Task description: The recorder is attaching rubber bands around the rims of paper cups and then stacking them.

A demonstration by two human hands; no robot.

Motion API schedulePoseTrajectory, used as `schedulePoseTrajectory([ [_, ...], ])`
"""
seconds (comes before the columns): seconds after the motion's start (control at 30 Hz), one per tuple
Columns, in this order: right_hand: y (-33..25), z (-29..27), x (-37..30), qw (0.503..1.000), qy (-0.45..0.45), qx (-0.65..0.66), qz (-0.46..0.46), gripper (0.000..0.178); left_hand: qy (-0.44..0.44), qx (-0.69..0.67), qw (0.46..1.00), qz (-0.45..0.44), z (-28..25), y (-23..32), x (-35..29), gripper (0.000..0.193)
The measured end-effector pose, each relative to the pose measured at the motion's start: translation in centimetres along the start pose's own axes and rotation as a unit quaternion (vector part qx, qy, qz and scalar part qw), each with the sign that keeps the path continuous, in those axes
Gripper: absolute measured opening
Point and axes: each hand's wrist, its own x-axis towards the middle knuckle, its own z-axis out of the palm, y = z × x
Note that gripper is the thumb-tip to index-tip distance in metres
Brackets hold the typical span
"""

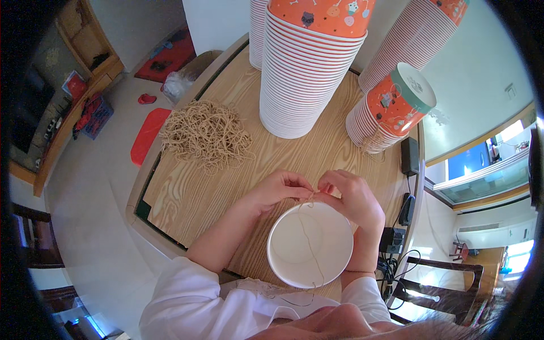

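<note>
A wood-grain counter (187,195) stood in a pale-floored room, bearing a tall stack of paper tubs (306,85) and, at its right, a shorter upside-down stack (385,110). A heap of brown twine (207,136) lay beyond your left hand (279,188). Before you sat a white-lined paper tub (286,243), mouth up, with a twine strand (310,241) across its opening. Your left hand and right hand (354,199) both pinched the strand at the far rim, fingertips almost meeting.

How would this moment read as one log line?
white tub: string across open mouth | left hand: pinching string at far rim | right hand: likewise | twine heap: on tabletop, left
</note>
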Motion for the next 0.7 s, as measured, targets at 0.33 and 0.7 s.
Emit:
schedulePoseTrajectory([
  [0.33,0.6,-0.1,0.3,0.999,0.011,0.039,0.011,0.02,-0.04,-0.06,0.997,-0.009,-0.7,-0.1,0.3,0.018],
  [0.7,0.0,-0.5,0.0,0.992,-0.025,0.11,-0.063,0.016,-0.013,-0.129,0.991,0.019,-1.9,-0.3,-0.1,0.017],
])
